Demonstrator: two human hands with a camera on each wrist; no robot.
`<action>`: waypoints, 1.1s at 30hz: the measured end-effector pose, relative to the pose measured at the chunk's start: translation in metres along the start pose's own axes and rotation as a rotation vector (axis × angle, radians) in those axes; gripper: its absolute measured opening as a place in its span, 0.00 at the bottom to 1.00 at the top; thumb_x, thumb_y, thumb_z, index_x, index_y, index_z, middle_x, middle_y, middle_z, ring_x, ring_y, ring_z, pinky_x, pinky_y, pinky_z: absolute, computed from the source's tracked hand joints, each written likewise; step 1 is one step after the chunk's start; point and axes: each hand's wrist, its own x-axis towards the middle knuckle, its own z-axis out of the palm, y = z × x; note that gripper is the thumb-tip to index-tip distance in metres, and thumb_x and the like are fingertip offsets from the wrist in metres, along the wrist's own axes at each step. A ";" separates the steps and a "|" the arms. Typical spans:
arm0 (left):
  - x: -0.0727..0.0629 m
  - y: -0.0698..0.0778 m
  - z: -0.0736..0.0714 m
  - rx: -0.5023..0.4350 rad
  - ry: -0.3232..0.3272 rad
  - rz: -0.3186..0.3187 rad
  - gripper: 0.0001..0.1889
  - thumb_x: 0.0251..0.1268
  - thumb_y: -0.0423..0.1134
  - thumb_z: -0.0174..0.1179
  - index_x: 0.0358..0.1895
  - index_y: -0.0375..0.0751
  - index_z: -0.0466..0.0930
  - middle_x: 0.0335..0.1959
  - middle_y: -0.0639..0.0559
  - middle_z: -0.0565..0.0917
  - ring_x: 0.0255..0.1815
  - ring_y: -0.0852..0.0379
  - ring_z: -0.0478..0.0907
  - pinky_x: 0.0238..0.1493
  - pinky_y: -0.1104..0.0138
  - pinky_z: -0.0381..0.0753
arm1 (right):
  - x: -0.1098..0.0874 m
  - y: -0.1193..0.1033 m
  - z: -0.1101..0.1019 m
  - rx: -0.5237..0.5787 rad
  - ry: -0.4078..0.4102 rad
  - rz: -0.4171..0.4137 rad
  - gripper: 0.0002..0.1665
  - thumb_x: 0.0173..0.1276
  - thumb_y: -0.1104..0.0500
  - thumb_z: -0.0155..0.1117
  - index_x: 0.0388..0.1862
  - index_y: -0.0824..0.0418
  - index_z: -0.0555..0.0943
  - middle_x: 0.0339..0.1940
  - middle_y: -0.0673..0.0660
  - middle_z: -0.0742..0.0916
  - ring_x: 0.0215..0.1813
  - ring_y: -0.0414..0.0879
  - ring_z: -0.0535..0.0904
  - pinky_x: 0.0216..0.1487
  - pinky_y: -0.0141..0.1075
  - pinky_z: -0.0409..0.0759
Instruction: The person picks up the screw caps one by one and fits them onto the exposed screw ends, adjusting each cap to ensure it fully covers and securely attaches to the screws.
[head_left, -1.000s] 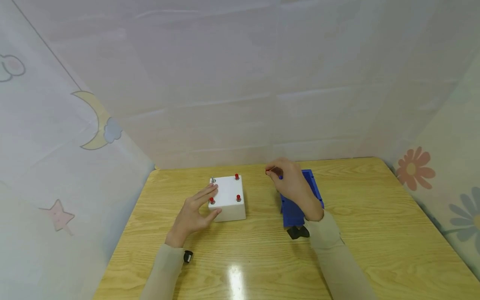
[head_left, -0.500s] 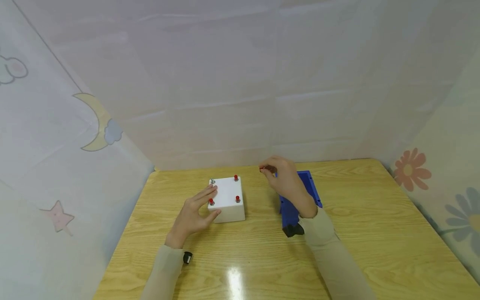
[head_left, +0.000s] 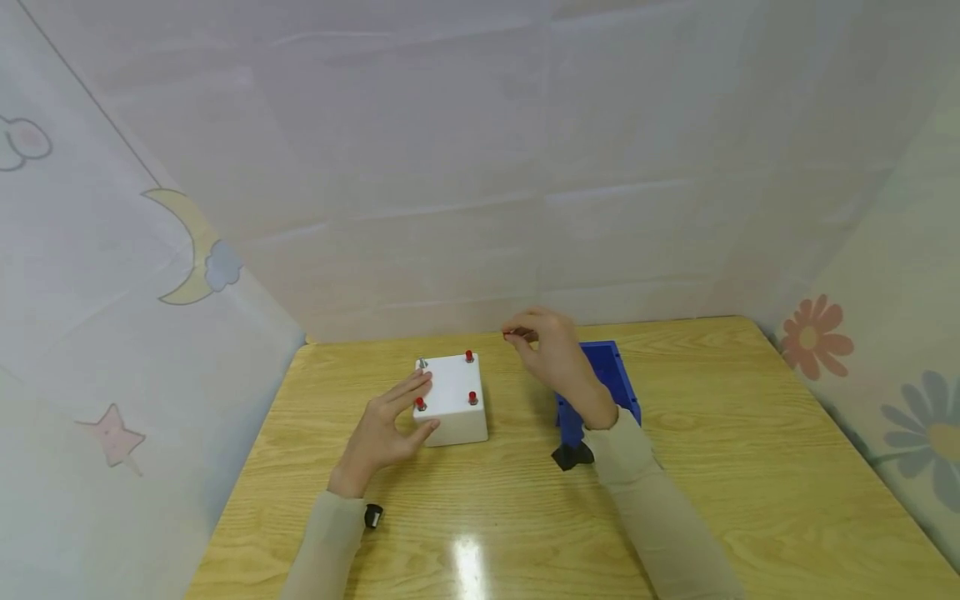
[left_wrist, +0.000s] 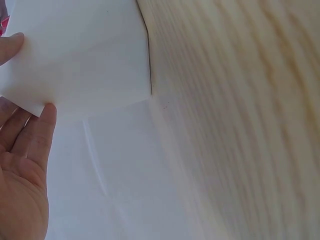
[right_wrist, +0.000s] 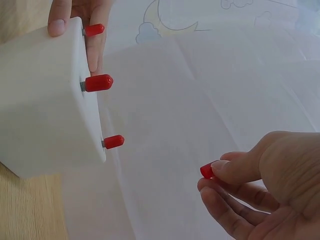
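Observation:
A white box (head_left: 455, 385) stands on the table, with three red caps fitted on metal screws at its top corners, one of them the near-right cap (head_left: 472, 397). A bare metal screw (head_left: 422, 363) sticks up at the far-left corner. My left hand (head_left: 384, 433) holds the box at its left side, thumb on the near face, fingers around the edge. Between thumb and forefinger, my right hand (head_left: 558, 354) pinches a small red cap (right_wrist: 206, 170), in the air to the right of the box and apart from it.
Partly under the right forearm is a blue bin (head_left: 617, 375); its contents are mostly hidden. Black wrist pieces show at both sleeves. The wooden table (head_left: 750, 467) ends at a pale cloth backdrop (head_left: 450, 208) printed with a moon and flowers at the sides.
My right hand has moved left, from over the blue bin towards the box, with the red cap pinched throughout. The left hand and the box have stayed in place.

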 end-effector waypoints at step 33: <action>0.001 0.000 0.000 -0.036 -0.011 -0.010 0.32 0.58 0.34 0.81 0.66 0.30 0.83 0.71 0.38 0.82 0.74 0.37 0.78 0.74 0.56 0.78 | 0.018 -0.009 0.021 0.054 -0.010 -0.008 0.05 0.72 0.71 0.71 0.43 0.66 0.90 0.41 0.60 0.92 0.42 0.52 0.90 0.43 0.41 0.93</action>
